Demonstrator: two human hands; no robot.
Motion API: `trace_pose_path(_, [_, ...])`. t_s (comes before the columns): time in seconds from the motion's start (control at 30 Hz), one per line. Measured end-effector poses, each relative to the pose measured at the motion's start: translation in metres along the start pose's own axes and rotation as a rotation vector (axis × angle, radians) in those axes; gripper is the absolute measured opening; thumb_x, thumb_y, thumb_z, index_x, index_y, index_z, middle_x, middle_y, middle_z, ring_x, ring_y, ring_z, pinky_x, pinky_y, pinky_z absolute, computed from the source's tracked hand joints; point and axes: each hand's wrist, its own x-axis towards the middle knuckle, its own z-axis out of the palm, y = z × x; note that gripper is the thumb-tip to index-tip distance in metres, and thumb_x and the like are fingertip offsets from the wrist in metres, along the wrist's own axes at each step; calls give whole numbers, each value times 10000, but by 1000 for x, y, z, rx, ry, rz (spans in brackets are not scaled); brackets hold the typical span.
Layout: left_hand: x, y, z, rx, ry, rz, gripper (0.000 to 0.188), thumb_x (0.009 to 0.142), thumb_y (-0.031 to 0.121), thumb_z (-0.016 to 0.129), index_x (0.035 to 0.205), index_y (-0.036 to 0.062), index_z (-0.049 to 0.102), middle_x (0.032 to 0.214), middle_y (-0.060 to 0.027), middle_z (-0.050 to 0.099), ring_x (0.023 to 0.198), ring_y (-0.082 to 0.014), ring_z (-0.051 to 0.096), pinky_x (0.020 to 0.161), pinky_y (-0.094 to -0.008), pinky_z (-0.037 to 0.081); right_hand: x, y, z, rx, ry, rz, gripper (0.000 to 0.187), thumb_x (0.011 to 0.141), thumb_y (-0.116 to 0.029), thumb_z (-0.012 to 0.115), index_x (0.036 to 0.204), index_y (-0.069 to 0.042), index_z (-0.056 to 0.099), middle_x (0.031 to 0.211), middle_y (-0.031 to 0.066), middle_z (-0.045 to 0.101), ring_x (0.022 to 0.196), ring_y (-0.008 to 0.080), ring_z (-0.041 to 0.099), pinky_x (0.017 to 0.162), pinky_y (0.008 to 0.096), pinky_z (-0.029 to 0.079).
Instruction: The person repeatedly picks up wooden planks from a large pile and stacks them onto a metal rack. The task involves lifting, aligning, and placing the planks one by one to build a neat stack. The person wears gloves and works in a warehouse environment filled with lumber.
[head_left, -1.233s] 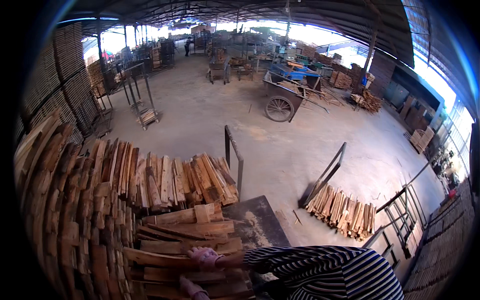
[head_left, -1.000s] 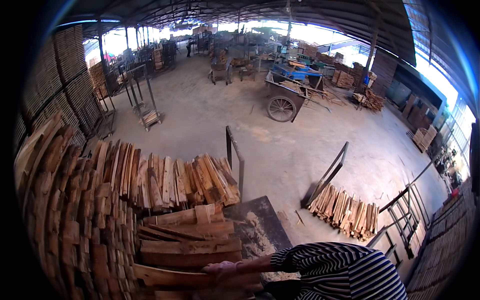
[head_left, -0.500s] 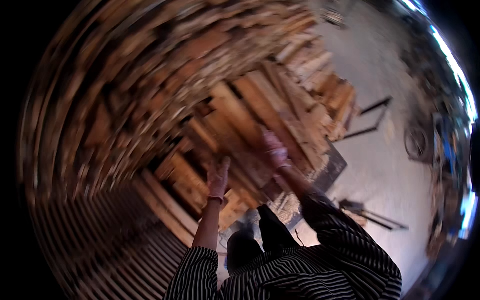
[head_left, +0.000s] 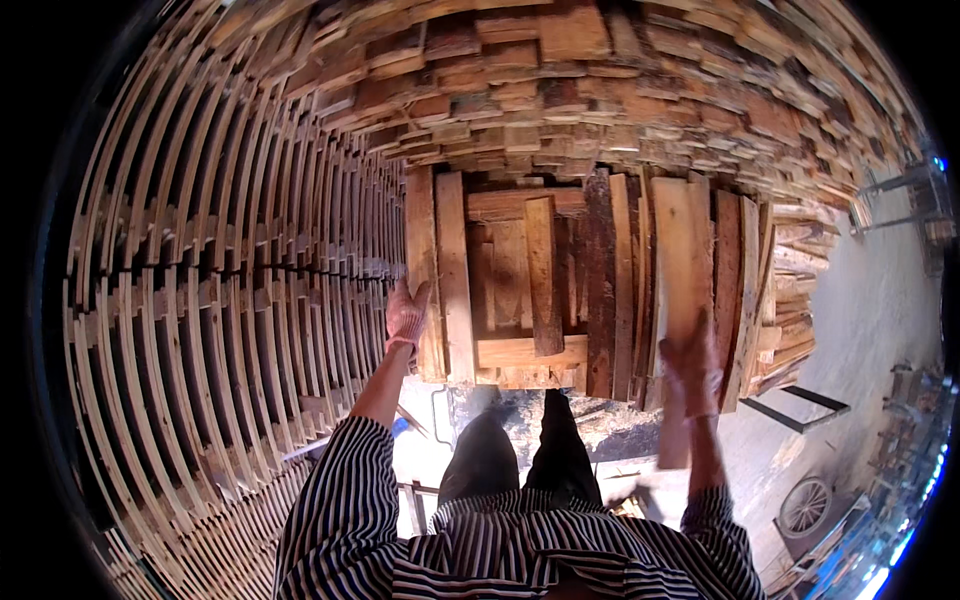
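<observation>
My left hand (head_left: 407, 315), in a pinkish work glove, is at the left edge of a stack of rough boards. It touches a long upright board (head_left: 426, 270) there, thumb apart from the fingers. My right hand (head_left: 692, 372), gloved and slightly blurred, spans a wide pale plank (head_left: 683, 240) on the right of the stack, thumb at its left edge. That plank's near end sticks out past the stack toward me. Between my hands lie a narrow loose board (head_left: 541, 270), a cross board (head_left: 530, 352) and a dark, bark-edged board (head_left: 600, 300).
A high wall of piled wood (head_left: 560, 80) rises beyond the stack. Spaced rows of thin slats (head_left: 230, 290) stand at my left. On the right are concrete floor (head_left: 860, 290), a black metal frame (head_left: 797, 408) and a spoked wheel (head_left: 805, 505). Wood debris (head_left: 610, 425) lies near my feet.
My view has turned, so the stack now faces me squarely. My hands have spread from over the stack, the left to its left edge, the right onto the wide plank.
</observation>
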Motion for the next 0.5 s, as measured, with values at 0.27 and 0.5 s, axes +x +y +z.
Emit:
trace_pose_path(0.27, [97,-29,64,-379,-172,-124,637,1013,414,592,1498,42,414,1391,-222,595,1288,-375,567,1050,-423,456,-25,-145,223,634,-397,-56,880,860,-147,714,1590,-74,229,1498,164,491,1353,314,497,1110,389,435])
trace_pose_path(0.5, [125,-18,65,-385,-257,-99,757,1016,379,592,1635,164,212,1366,-181,626,1219,-302,614,1023,-379,460,8,-290,295,466,-356,-127,833,871,-277,709,1579,-109,303,1547,243,428,1427,414,416,1146,450,384])
